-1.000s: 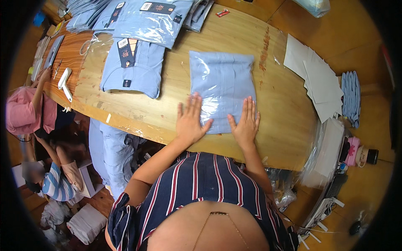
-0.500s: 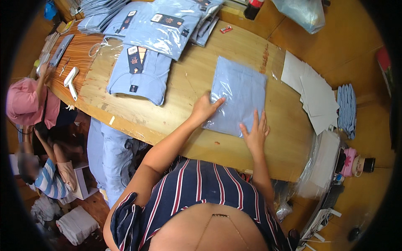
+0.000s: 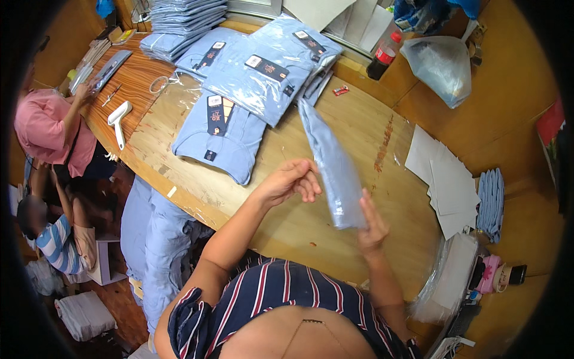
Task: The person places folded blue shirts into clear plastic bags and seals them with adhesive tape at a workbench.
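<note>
Plastic-bagged blue garment (image 3: pixel 333 170); glossy, slim, tilted.

On desk (image 3: pixel 403 206), left: handled tool (image 3: pixel 120 123). Right of tool: single shirt (image 3: pixel 233 140), partly under bagged shirts (image 3: pixel 242 90). Behind these, leftward: garment stack (image 3: pixel 182 27). Over desk, between left hand (image 3: pixel 293 182) and right hand (image 3: pixel 372 226): bagged garment (image 3: pixel 333 170). At desk's right end: paper sheets (image 3: pixel 445 185). Beside sheets, farther right: folded garments (image 3: pixel 490 204).
</note>
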`<state>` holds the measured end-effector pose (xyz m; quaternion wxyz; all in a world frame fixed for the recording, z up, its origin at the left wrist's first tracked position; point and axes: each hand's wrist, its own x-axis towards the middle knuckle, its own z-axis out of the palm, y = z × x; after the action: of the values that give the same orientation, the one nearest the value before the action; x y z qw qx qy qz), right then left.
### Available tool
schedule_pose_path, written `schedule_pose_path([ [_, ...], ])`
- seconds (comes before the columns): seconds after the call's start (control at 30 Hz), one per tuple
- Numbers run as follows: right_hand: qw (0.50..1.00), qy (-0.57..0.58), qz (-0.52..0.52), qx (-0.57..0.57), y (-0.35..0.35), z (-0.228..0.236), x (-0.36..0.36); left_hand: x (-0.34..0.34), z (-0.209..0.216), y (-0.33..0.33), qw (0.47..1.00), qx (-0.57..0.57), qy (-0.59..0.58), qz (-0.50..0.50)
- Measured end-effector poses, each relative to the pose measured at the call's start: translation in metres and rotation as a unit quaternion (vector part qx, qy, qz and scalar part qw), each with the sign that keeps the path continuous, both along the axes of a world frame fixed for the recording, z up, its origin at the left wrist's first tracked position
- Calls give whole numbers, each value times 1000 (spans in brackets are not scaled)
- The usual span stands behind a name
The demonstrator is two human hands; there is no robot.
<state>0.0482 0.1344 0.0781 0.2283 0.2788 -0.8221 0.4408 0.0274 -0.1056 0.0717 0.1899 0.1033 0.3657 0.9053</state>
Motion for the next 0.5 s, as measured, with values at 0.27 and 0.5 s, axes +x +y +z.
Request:
schedule_pose_path([
  [0.27, 900, -193, 112, -375, -118, 103, -192, 21, 3, -135, 683, -526, 32, 506],
  [0.5, 787, -547, 146, -247, -208, -10, -215, 37, -56, -236, 431, -801, -132, 394],
])
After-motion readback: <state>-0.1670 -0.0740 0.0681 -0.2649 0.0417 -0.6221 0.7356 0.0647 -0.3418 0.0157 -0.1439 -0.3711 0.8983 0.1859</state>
